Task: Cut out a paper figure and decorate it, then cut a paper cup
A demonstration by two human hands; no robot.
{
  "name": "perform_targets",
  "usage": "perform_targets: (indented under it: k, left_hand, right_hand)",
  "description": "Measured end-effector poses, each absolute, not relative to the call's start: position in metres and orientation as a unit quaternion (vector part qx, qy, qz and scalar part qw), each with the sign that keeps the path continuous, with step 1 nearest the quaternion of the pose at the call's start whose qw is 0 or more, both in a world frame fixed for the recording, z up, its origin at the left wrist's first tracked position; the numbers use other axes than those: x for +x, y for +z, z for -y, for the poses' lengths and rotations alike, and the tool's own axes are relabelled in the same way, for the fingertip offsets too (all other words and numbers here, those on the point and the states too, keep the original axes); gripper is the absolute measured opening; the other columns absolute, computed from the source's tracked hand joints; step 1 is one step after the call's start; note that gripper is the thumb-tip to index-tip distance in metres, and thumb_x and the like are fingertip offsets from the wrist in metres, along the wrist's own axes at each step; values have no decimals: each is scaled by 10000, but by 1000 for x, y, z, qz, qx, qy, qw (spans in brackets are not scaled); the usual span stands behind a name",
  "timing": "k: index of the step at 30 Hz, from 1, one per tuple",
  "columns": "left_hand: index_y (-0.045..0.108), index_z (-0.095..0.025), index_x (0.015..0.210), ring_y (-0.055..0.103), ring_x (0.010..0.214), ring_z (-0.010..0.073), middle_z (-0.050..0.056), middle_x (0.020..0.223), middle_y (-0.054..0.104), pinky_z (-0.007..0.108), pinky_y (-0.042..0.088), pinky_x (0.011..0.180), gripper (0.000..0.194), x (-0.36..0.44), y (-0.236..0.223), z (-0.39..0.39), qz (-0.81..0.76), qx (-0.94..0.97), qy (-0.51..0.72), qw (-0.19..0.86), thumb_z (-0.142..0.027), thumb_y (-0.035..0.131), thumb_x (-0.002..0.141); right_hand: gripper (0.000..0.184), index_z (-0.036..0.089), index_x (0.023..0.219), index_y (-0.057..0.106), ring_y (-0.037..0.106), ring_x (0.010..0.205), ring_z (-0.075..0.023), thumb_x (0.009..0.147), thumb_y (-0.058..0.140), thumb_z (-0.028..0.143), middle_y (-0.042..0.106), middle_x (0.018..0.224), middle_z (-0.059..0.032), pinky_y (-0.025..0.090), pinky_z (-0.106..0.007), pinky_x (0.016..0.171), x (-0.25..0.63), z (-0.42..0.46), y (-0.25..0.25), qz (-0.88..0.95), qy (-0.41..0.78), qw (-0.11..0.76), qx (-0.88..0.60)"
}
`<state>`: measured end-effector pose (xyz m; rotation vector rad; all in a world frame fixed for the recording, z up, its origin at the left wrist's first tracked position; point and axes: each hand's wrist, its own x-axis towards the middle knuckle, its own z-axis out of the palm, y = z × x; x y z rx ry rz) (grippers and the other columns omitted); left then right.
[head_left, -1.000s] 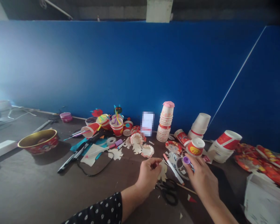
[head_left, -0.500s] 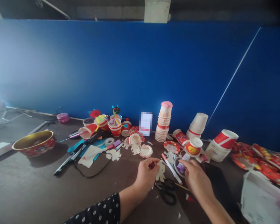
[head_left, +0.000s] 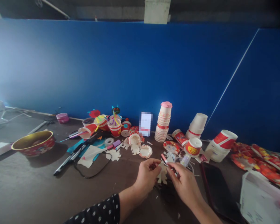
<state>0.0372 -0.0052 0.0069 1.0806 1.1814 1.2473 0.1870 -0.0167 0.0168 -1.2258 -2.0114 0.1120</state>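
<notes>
Decorated paper cups (head_left: 115, 128) already stood at the back of the table (head_left: 25, 177), and cut paper shapes (head_left: 135, 148) lay near them. At bottom centre, the left hand (head_left: 147, 177) seemed to pinch a paper figure (head_left: 162, 175) with its fingers together. The right hand (head_left: 183, 183) was closed on a pink-capped marker (head_left: 164, 158). The fingers hid the marker's lower end, so I could not tell if it touched the paper.

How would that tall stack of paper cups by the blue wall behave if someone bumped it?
The stack of paper cups would probably tip easily: it stands tall and narrow on the dark tabletop, with nothing visibly bracing it. Being paper, it is likely light for its size, so a small push could topple it. Once down, the round cups would probably roll apart.
</notes>
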Motion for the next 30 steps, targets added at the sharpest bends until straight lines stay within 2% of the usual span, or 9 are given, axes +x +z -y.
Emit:
perform_targets:
  k: [8,14,18,21,24,26,30]
  left_hand:
    - [631,-117,768,420,394,56,-39,555,502,175,345,350,238,39,5,8,-459,456,524,554,-273,651,588]
    - [634,-124,811,480,468,97,-16,601,541,199,378,394,238,33,10,1,-476,488,500,534,-248,619,608]
    - [655,-144,787,535,572,129,19,630,608,237,429,562,170,5,17,-22,-531,552,541,346,-236,527,722]
    - [663,-167,846,572,708,168,53,805,667,292,432,708,201,-19,18,-39,-580,588,528,198,-177,487,750]
    - [648,-166,935,554,879,213,82,939,657,335,414,806,274,-34,16,-50,-578,652,479,109,-130,431,772]
    - [622,-159,1028,498,1010,226,91,1013,631,346,377,892,346,-37,12,-55,-564,688,451,70,-90,413,760]
    - [524,-157,1197,458,1033,221,90,1075,599,345,355,927,483,-36,4,-63,-553,746,358,104,-64,427,733]
  right_hand:
    - [240,191,871,650,659,670,-207,854,492,371,717,767,-54,528,-276,600,177,17,13,734,195,418,-498]
    - [233,182,778,655,638,601,-196,815,534,378,702,688,-32,509,-265,558,178,14,8,696,240,449,-507]
    - [250,176,755,638,624,586,-196,816,527,391,683,658,-33,495,-269,551,182,11,6,687,229,451,-522]
    - [244,180,719,620,599,556,-181,828,506,366,655,611,-17,467,-249,519,182,12,5,693,209,444,-529]
    - [227,181,703,613,576,531,-166,820,510,346,635,585,-1,434,-227,483,181,13,6,701,200,434,-530]
    - [222,179,706,613,570,529,-163,814,515,347,630,584,2,430,-225,496,179,14,7,707,194,429,-528]
    - [243,174,716,610,572,542,-163,821,496,361,633,597,-6,434,-226,529,178,15,7,715,191,420,-525]
